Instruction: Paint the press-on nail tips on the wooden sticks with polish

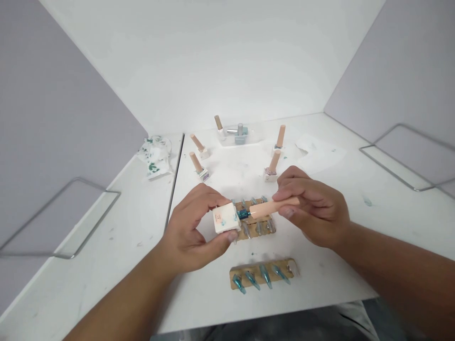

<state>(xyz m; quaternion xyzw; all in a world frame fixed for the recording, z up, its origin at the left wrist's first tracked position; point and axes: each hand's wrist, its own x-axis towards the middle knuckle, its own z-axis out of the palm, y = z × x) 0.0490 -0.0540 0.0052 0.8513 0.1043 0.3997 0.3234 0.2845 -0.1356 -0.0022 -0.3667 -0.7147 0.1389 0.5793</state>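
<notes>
My left hand (201, 227) grips a square white nail polish bottle (225, 218), tilted so that its neck points right. In my right hand (313, 208) is the long peach cap (270, 207) of that bottle, pinched between thumb and fingers. The cap lies nearly level, and a dark teal glittery part (243, 214) shows between it and the bottle. Behind and below the bottle are wooden stands (256, 230) with pale nail tips, partly hidden by my hands. Closer to me, another wooden stand (263, 267) carries several shiny teal nail tips (265, 276).
Peach-capped polish bottles stand at the back left (196, 163) and back right (273, 163). A clear tray (252, 137) with bottles sits by the back wall. Stained tissue (155, 158) lies at left. Metal wire frames stand at the left (113, 192) and right (391, 177).
</notes>
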